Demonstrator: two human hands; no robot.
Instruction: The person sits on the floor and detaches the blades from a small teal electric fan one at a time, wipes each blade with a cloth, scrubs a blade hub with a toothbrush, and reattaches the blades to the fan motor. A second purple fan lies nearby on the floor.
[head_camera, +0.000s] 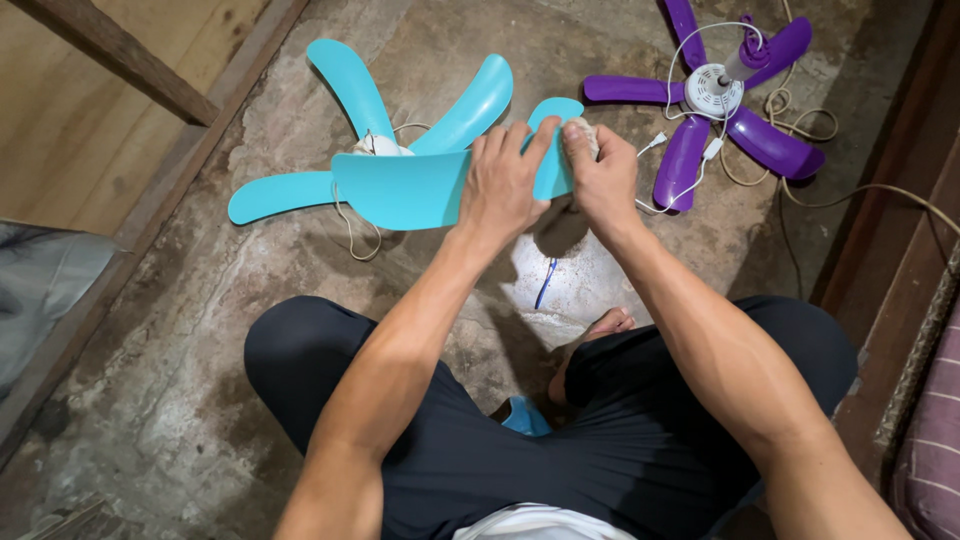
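Both hands are working the turquoise fan (400, 165) off the floor: left hand (505, 185) pinching a blade, right hand (600, 175) pressing a cloth (583, 128). Hard pressure risks bending it.

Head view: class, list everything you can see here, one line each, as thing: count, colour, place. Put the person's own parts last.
Teal fan: one, teal blades, on the floor at upper centre, one blade held up.
Purple fan: one, purple blades and white hub, upper right, with white cord.
Cloth: one, pale, under the right hand on the blade tip.
Blue stick: one, blue, on the floor below the hands; kind unclear.
Floor: one, grey concrete, stained.
Wooden wall: one, brown, upper left.
Left hand: one, gripping the held blade.
Right hand: one, pressing the cloth.
Legs: two, dark trousers, crossed.
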